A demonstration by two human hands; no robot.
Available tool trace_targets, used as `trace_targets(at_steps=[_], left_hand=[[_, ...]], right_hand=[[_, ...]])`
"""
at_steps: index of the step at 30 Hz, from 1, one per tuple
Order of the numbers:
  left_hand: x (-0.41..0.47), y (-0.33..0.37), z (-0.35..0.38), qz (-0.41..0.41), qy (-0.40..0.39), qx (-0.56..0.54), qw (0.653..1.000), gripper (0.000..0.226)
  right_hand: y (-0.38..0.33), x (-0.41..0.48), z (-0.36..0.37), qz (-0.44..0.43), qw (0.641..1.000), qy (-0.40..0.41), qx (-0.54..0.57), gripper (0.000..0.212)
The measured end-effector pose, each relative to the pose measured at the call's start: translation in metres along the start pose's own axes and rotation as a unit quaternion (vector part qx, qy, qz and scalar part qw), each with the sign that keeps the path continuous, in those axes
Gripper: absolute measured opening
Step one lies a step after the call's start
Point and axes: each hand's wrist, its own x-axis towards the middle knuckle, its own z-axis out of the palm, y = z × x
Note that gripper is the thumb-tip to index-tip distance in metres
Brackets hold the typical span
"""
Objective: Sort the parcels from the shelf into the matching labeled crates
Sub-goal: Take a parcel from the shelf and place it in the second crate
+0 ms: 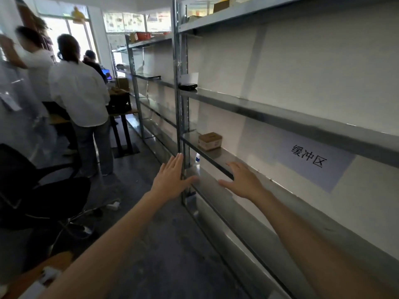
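- Parcel (pixel 210 140), a small cardboard box, sits alone on the steel shelf (pixel 222 155), at its far left end, just beyond both hands.
- Left hand (pixel 170 175): fingers straight, empty, beside the rack upright (pixel 180 126).
- Right hand (pixel 241 180): spread flat above the shelf edge, empty.
- Looks like the pick-up reach. Next: stretch farther and close both hands round the box.

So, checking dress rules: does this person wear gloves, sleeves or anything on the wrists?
No. The left hand and right hand are ungloved; the left forearm and right forearm show no sleeve, watch or band within the frame.
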Motion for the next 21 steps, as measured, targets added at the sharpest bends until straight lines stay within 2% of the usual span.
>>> trace_targets(at_steps=[12,21], left_hand=[[0.220,-0.068,0.026,-0.013,-0.004,-0.019,1.000,0.091],[0.362,-0.110,0.076,0.015,-0.062,-0.044,0.997,0.091]], right_hand=[[0.024,0.249,0.031,-0.013,1.000,-0.010,0.006,0.073],[0.067,0.373,0.072,0.049,0.997,0.000,0.057,0.074]])
